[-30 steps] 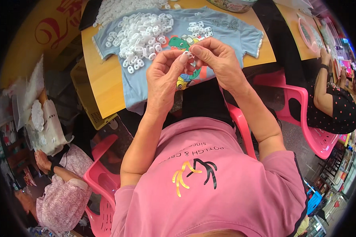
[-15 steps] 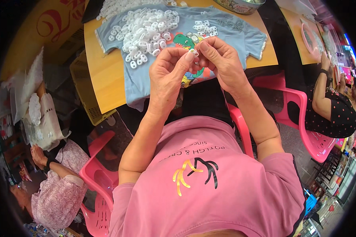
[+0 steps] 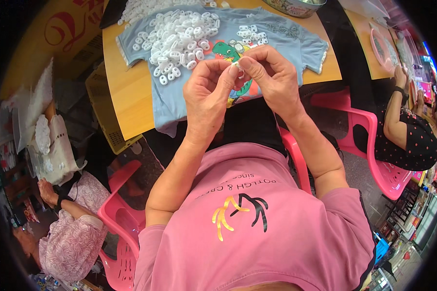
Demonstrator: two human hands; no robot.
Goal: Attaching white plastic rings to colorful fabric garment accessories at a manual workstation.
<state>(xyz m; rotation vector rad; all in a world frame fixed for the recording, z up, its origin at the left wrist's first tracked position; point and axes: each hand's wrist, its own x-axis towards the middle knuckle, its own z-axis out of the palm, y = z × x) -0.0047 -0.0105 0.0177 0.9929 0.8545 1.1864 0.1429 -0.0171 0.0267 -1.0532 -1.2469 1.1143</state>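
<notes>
My left hand (image 3: pixel 208 92) and my right hand (image 3: pixel 279 82) meet over the near part of a light blue T-shirt (image 3: pixel 169 103) with a dinosaur print. Pinched between both thumbs and forefingers is a small white plastic piece (image 3: pixel 239 68), mostly covered by the fingertips; its exact shape cannot be made out. Beyond my left hand, a heap of white oval plastic pieces (image 3: pixel 182 40), many showing two holes, lies on the shirt. A smaller cluster of similar white pieces (image 3: pixel 251 35) rests past my right hand.
The shirt is spread on a wooden-topped table (image 3: pixel 127 114). More white pieces (image 3: pixel 153 8) and a round tin (image 3: pixel 296 7) stand at the far side. A yellow crate (image 3: pixel 104 104) is left of the table. Pink chairs (image 3: pixel 347 109) and other people flank me.
Both hands stay over the shirt. My right thumb and fingers have shifted slightly toward the left fingertips, covering more of the small white piece.
</notes>
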